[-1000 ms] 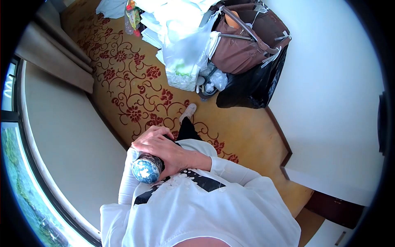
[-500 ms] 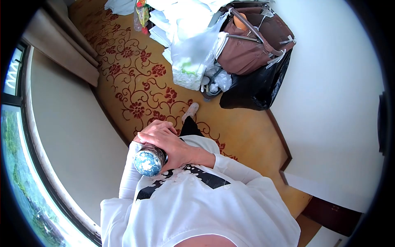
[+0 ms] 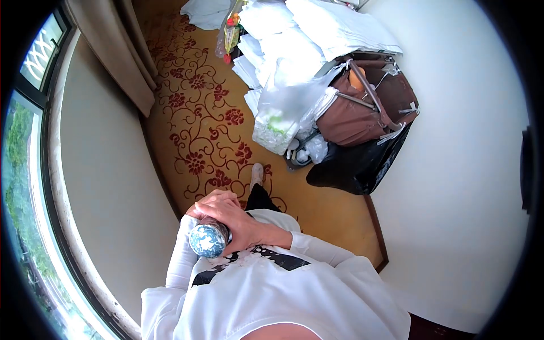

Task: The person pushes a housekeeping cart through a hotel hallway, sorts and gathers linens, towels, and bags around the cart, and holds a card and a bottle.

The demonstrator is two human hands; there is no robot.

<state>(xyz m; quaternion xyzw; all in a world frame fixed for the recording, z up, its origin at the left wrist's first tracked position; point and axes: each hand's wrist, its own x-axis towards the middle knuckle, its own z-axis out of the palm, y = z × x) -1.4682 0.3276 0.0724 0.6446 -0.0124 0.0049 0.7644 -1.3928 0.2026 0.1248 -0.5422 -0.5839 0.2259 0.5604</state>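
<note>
My right hand [image 3: 239,224] is wrapped round a dark cylinder [image 3: 207,240] with a worn, blue-and-white mottled round end facing up at me. I cannot make out its exact kind, as my fingers hide most of its body. On its far side, my left hand [image 3: 213,200] is closed against it, partly under the right fingers. Both hands are in front of my white shirt [image 3: 283,294], near its dark print.
Ahead stands a cart with a brown cloth bag [image 3: 354,122], stacked white linens [image 3: 289,45], a clear plastic bag [image 3: 277,127] and a black bag [image 3: 354,170]. Patterned carpet [image 3: 198,122] covers the floor. A window [image 3: 22,164] and curtain [image 3: 113,51] are left; a white wall [image 3: 453,170] is right.
My view has tilted up and shifted, so the cart, linens and bags appear lower and further right. Both hands keep the same hold on the cylinder.
</note>
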